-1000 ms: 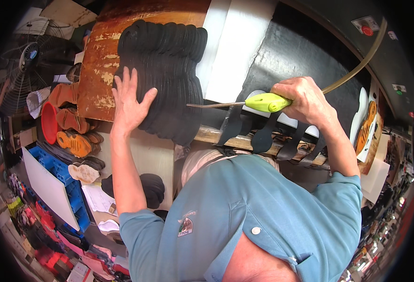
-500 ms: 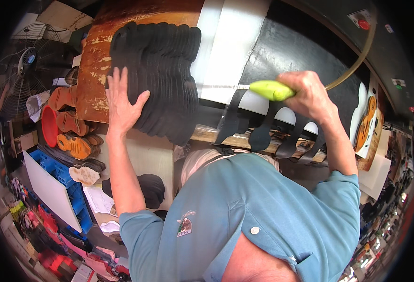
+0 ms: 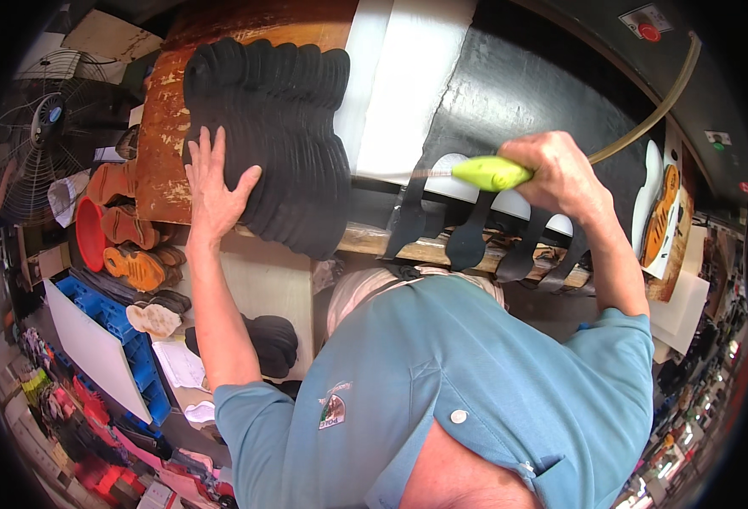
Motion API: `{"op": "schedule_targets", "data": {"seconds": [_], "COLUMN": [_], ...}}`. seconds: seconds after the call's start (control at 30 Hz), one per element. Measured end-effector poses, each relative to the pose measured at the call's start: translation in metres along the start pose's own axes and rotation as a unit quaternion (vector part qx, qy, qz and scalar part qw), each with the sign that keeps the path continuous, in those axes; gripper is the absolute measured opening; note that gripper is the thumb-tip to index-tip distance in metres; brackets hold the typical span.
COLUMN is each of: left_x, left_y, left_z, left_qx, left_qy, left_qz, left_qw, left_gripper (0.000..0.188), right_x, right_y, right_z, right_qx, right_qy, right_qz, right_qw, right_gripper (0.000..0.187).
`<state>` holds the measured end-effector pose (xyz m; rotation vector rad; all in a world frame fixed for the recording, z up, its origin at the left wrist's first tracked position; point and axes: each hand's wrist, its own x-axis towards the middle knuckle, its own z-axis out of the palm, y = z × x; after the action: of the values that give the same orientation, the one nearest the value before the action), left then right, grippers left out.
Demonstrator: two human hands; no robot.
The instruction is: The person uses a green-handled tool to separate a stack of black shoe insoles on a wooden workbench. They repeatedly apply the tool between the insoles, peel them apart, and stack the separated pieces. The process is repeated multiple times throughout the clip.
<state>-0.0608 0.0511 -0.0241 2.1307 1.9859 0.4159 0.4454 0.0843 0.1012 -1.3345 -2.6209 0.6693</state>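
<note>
A fanned stack of thin black insoles lies across the left part of the bench, its pieces overlapping in rows. My left hand rests on its left edge, fingers spread and thumb apart. To the right, my right hand is closed round a lime-green air blow gun. Its thin tip points left toward the stack and is blurred by motion. A yellowish hose runs from behind this hand up to the far right. Below the gun, black sheet strips with rounded ends hang over the bench's front edge.
White and black sheets cover the bench beyond my hands. Orange-brown soles and a red bowl stand at the left, near a wire fan and a blue crate. A red button sits at the far right.
The insole stack has shifted slightly left, with my left hand still on it. The blow gun's tip has dropped a little toward me; my right hand keeps its grip.
</note>
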Motion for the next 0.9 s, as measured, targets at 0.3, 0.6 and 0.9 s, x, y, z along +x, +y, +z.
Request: {"op": "schedule_targets", "data": {"seconds": [0.3,0.6,0.9], "left_x": [0.001,0.000,0.007], "left_y": [-0.010,-0.018,-0.037], "left_z": [0.001,-0.004,0.003], "left_qx": [-0.017,-0.047,0.024], "left_qy": [0.005,0.037,0.035], "left_qz": [-0.002,-0.004,-0.038], "left_qw": [1.000,0.998,0.998], "left_gripper": [0.106,0.096,0.089], "right_x": [-0.010,-0.004,0.004], "right_y": [-0.001,-0.005,-0.014], "right_z": [-0.001,0.004,0.004], "right_qx": [0.021,-0.007,0.001], "right_qy": [0.021,-0.002,0.012], "right_qz": [-0.031,0.015,0.051], "right_qw": [0.999,1.000,0.999], "right_gripper": [0.016,0.016,0.017]}}
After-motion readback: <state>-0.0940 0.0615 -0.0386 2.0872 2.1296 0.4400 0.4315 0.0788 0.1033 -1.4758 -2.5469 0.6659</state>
